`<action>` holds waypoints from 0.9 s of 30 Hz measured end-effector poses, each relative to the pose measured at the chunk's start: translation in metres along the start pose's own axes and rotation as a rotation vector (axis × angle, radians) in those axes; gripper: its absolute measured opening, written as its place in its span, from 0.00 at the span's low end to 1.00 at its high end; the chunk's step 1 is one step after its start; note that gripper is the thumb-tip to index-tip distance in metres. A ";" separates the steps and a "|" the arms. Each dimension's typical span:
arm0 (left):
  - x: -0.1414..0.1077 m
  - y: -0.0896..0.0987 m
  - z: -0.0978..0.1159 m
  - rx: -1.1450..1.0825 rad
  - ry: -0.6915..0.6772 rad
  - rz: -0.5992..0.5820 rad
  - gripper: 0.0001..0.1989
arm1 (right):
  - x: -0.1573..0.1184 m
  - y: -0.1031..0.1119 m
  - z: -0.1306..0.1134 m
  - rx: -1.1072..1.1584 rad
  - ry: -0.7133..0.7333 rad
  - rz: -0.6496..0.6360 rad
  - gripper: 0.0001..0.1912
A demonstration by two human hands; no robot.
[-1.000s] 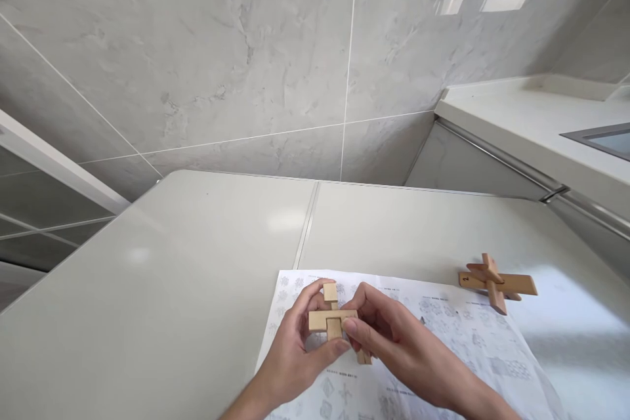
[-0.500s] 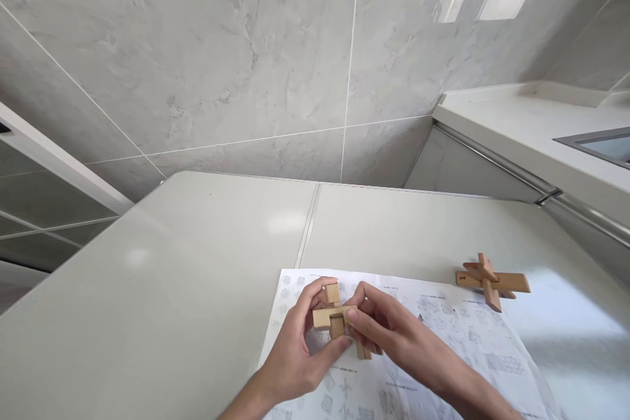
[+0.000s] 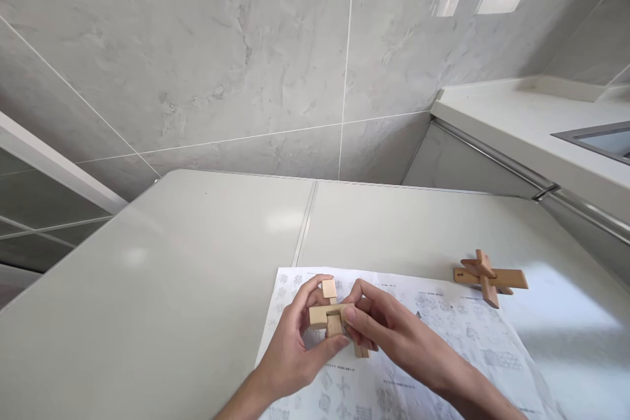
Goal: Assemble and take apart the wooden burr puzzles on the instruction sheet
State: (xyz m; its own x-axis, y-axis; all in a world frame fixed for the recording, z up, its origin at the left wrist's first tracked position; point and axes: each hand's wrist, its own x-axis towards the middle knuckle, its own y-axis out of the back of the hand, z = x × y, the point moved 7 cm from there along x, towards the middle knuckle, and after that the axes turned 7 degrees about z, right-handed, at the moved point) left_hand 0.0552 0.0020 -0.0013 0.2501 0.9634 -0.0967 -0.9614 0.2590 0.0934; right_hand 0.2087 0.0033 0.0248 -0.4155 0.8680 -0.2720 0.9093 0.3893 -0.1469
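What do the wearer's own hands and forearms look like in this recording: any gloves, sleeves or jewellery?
The left hand and right hand are ungloved. No sleeve shows on the left forearm or right forearm, nor any visible watch, bracelet or ring.

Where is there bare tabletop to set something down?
The white table is bare left of the printed sheet and between sheet and tiled wall; crowded where left hand and right hand hold notched wooden blocks, and around the wooden cross.

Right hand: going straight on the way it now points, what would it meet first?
The pale wooden pieces, which the right hand is touching; the left hand seems next beyond them, though depth is unclear.
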 end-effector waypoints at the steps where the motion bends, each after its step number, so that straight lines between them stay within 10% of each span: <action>1: 0.000 0.000 -0.001 -0.004 0.002 0.000 0.38 | 0.000 0.000 0.000 -0.018 0.007 0.002 0.23; 27: 0.001 -0.001 0.000 -0.063 -0.027 -0.017 0.36 | -0.004 0.000 -0.009 -0.213 0.159 0.050 0.18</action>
State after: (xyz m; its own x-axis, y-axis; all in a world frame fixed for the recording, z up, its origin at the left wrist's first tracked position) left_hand 0.0562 0.0025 -0.0010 0.2684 0.9607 -0.0704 -0.9621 0.2710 0.0295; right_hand 0.2106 0.0028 0.0338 -0.3767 0.9187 -0.1185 0.9196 0.3863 0.0712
